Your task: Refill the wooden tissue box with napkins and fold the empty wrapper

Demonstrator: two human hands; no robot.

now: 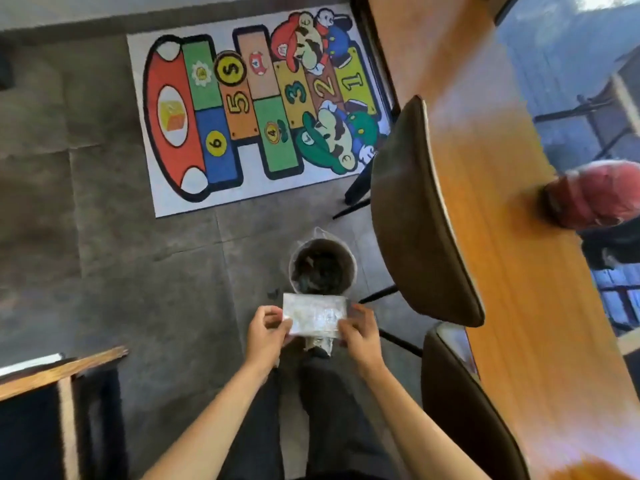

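We hold the empty wrapper (314, 315), a flat, crinkled clear-plastic rectangle, out in front of us above our dark trousers. Our left hand (266, 332) pinches its left end and our right hand (360, 332) grips its right end, both closed on the plastic. It looks already folded down, so we judge the folding step near its finish; the wooden tissue box is not in view. Just beyond the wrapper a small lined bin (322, 266) stands on the grey floor, beside a brown chair (415, 209) and a long wooden table (485, 202). Next we would likely press the last crease, then reach forward to drop it in.
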